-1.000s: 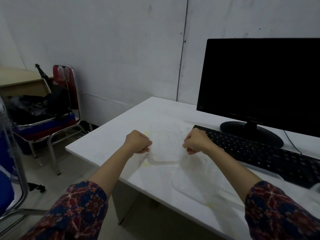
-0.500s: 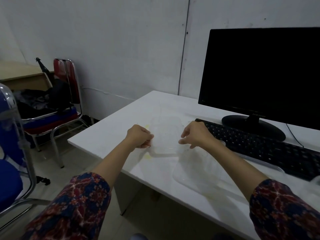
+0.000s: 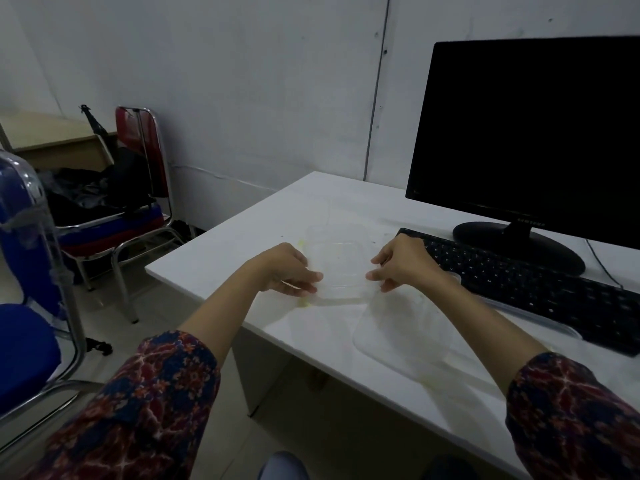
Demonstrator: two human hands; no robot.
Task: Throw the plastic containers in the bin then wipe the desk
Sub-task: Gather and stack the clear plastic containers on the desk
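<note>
Gripping clear rectangular plastic container (image 3: 335,268) between both hands: left hand (image 3: 287,268) and right hand (image 3: 403,263) pinch its side rims, fingers curled. Second clear plastic container (image 3: 398,337) lies under right forearm on white desk (image 3: 242,244).

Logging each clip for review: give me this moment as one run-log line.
phase: pick up | left hand: grip on clear container | right hand: grip on it | second container: on desk | bin: unseen

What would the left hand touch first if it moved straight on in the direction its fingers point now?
The left hand points right, and its fingers already lie on the near edge of the clear plastic container. Going on, it would probably push that container toward the right hand, though depth is unclear.
</note>
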